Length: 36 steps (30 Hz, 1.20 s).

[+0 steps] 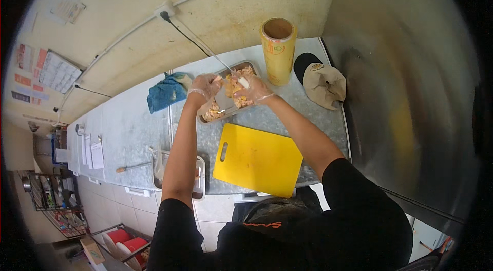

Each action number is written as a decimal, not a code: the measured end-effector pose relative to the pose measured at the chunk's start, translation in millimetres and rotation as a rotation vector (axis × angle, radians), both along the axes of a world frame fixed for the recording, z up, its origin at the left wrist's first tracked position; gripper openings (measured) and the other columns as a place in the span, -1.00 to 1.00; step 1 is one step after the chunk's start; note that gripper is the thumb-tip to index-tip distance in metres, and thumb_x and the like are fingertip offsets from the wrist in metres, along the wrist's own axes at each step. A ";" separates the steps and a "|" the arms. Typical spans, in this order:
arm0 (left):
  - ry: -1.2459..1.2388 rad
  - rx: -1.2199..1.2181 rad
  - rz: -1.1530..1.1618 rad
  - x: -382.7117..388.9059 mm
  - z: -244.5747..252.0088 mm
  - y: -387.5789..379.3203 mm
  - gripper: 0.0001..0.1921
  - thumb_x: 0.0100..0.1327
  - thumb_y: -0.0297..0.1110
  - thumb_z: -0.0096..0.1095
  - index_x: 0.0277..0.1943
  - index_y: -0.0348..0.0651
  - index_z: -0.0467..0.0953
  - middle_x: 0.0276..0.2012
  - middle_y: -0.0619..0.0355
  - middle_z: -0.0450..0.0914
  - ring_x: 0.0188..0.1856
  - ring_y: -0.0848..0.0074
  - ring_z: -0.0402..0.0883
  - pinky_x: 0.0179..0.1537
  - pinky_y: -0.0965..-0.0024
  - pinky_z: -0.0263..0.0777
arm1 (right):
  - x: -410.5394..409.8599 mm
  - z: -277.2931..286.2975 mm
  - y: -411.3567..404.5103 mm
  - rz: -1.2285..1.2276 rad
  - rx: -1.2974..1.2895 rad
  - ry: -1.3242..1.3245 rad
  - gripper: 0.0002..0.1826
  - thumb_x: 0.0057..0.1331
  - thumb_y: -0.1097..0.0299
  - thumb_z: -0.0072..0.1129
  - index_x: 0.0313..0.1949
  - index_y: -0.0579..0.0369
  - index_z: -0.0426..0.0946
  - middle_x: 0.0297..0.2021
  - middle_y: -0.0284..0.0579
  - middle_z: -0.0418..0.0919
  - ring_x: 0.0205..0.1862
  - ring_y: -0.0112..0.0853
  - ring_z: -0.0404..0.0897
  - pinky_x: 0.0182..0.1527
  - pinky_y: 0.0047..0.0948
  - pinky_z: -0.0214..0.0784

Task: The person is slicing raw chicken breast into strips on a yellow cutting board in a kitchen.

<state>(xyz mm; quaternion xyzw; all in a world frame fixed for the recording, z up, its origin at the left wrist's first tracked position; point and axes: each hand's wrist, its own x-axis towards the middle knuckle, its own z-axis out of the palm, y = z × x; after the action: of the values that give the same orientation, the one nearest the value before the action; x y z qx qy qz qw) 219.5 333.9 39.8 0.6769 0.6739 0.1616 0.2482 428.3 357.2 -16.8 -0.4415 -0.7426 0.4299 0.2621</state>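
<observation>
A metal tray [227, 107] holding pale shredded food [243, 101], perhaps chicken, lies beneath both my hands. My left hand [207, 85], in a clear plastic glove, pinches a small piece of the food over the tray's left side. Over the right side, my right hand [252, 88], gloved too, is closed around a knife's white handle [243, 82]; the blade is hard to make out. Nearer to me, a yellow cutting board [260, 159] rests on the metal worktop.
Behind the tray stands a large roll of plastic wrap [278, 53], with a cap [324, 82] to its right. A blue cloth [167, 91] lies left. A second metal tray [200, 182] sits at the front edge, beside a wooden-handled tool [129, 168]. A steel panel [400, 78] rises at right.
</observation>
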 end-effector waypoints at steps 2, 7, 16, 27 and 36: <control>-0.009 -0.007 -0.031 2.7 -2.8 4.7 -0.74 0.16 -0.27 0.16 -0.18 -0.25 0.60 -0.45 -0.10 0.61 -0.34 0.19 0.62 -0.25 0.26 0.43 | -5.5 4.5 -0.9 0.043 -0.158 0.284 -0.50 -0.02 0.29 0.46 -0.10 0.13 0.48 -0.33 -0.13 0.57 -0.26 -0.36 0.55 -0.19 -0.37 0.39; -0.009 -0.020 -0.232 1.0 2.6 11.1 -0.75 0.20 -0.30 0.14 -0.16 -0.26 0.59 -0.43 -0.04 0.62 -0.39 0.38 0.55 -0.25 0.32 0.42 | -22.6 10.1 11.3 0.104 -0.531 0.312 -0.56 0.03 0.27 0.42 -0.17 0.18 0.44 -0.37 -0.14 0.57 -0.32 -0.36 0.56 -0.24 -0.34 0.40; 0.259 -0.089 -0.105 16.5 12.6 38.9 -0.73 0.17 -0.22 0.20 -0.11 -0.10 0.61 -0.19 -0.12 0.63 -0.12 0.16 0.60 -0.07 0.22 0.43 | -21.1 -76.6 53.6 -0.056 -0.110 0.093 -0.64 0.08 0.26 0.34 -0.23 0.20 0.45 -0.42 -0.01 0.59 -0.40 -0.26 0.58 -0.33 -0.27 0.39; 0.446 -0.143 -0.596 3.7 -96.6 38.0 -0.53 0.26 -0.31 -0.05 0.26 0.03 0.34 0.24 -0.15 0.32 0.24 0.14 0.35 0.24 0.23 0.22 | 29.1 -46.0 22.8 -0.101 0.005 -0.271 -0.59 0.01 0.39 0.27 -0.12 0.22 0.46 -0.33 0.14 0.59 -0.31 -0.14 0.63 -0.28 -0.20 0.43; -0.131 0.196 -0.054 -137.2 34.4 -154.1 -0.69 0.27 -0.40 0.05 0.07 -0.16 0.49 -0.02 -0.10 0.56 0.04 0.06 0.50 0.10 0.20 0.33 | 69.0 -29.3 -170.2 -0.062 -0.290 -0.276 -0.65 0.07 0.21 0.31 -0.33 0.20 0.42 -0.41 0.06 0.54 -0.29 -0.03 0.56 -0.24 -0.16 0.36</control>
<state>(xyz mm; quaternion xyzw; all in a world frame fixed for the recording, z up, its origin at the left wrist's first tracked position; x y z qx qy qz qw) 82.3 179.8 74.2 0.7040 0.6187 0.2636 0.2285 497.3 187.0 -46.1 -0.5521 -0.6878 0.4595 0.1048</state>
